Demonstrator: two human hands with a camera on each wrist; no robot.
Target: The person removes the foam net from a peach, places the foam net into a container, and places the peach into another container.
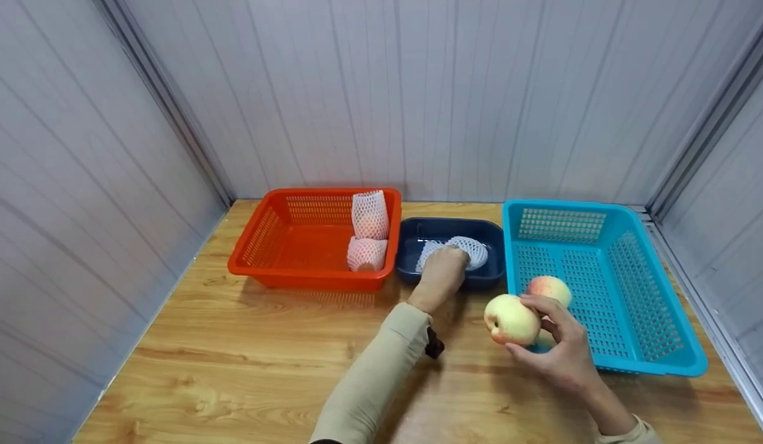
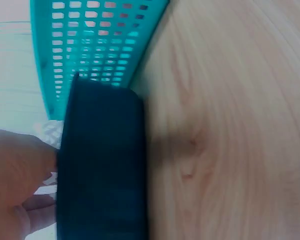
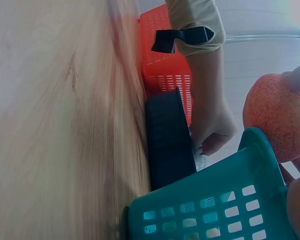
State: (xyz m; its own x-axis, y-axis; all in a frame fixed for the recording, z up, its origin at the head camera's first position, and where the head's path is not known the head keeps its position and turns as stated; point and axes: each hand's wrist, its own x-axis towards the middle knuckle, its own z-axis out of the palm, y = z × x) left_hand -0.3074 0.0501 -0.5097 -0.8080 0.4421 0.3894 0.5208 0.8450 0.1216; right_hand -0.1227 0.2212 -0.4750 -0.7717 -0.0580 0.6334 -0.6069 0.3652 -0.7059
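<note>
My right hand [image 1: 566,348] holds a yellow and pink peach [image 1: 512,320] between thumb and fingers, over the near left rim of the blue basket [image 1: 646,308]. In the right wrist view the peach [image 3: 275,115] shows its red side beside the rim. My left hand [image 1: 444,271] reaches down into the navy container [image 1: 412,228], fingers curled on a white foam net [image 1: 429,251]. White mesh shows between its fingers in the left wrist view, partly hidden behind the container wall [image 2: 102,160]. Another foam net [image 1: 474,251] lies just right of that hand.
Inside the blue basket another peach [image 1: 549,287] lies by the left wall, partly behind my right hand. On the left, an orange basket [image 1: 282,246] holds two net-wrapped peaches [image 1: 367,253] along its right side. Pale panel walls [image 1: 369,92] enclose the wooden table [image 1: 233,357].
</note>
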